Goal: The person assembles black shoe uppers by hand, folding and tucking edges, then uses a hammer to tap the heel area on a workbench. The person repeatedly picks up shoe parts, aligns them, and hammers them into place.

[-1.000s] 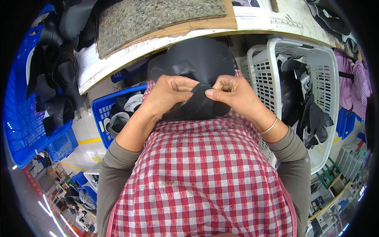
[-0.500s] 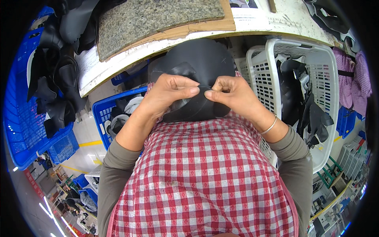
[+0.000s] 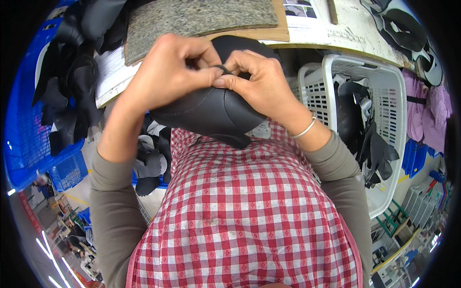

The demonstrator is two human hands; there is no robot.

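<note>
Above the apron (image 3: 240, 206), I see left hand (image 3: 170, 72) and right hand (image 3: 266, 81) both pinching black piece's (image 3: 211, 108) edge, its bulk lying apronward.

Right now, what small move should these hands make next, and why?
Perhaps slide the right hand slightly along the upper edge of the black piece: it and the left hand both pinch there, very close together.

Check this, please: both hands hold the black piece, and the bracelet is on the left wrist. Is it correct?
Not fully: the head view shows the bracelet on the right wrist. The left hand and right hand do hold the black piece.
</note>
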